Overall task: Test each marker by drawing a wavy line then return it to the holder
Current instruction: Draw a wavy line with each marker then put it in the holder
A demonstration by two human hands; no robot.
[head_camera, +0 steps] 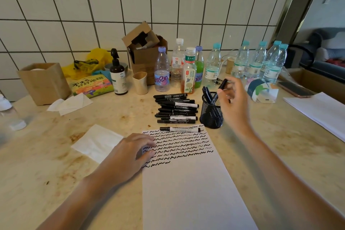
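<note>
A black marker (223,83) is pinched in the fingers of the right hand (234,102), raised just above and beside the mesh holder (211,112), which already carries a few markers and stands off the sheet's far right corner. The tilt of the marker toward the holder's mouth suggests it is about to be dropped in. The left hand (128,153) lies on the sheet of paper (186,183) at its left edge, fingers loosely spread and pressing flat, apparently to keep the sheet from sliding. Rows of wavy lines (177,145) fill the sheet's far part; the near part is blank. One whiteboard marker (180,129) lies along the far edge of the sheet, and a pile of markers (175,107) sits just beyond it on the counter (56,155), probably waiting their turn. Bottles (212,65) line the counter's far edge.
</note>
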